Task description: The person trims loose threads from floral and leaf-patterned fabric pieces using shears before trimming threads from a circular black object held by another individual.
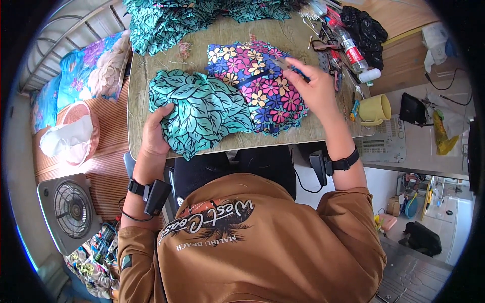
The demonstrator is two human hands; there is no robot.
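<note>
A teal leaf-print cloth piece (202,108) lies bunched at the near edge of the table. My left hand (157,132) grips its left side, thumb on top and the fingers mostly hidden. Against its right side rests a cloth piece with pink, cream and navy flowers (275,96), a dark blue strip (252,78) running across it. Over the upper right of the flowered cloth, my right hand (317,91) is closed around small thread snips (299,71) with a blue handle; the metal tip points left, just above the cloth.
Piles of teal leaf-print cloth (169,25) cover the table's far side, with loose thread scraps (184,49) nearby. On the right are a plastic bottle (353,53), a black bag (366,30), glasses (326,45) and a yellow mug (375,108). A fan (73,209) stands at left.
</note>
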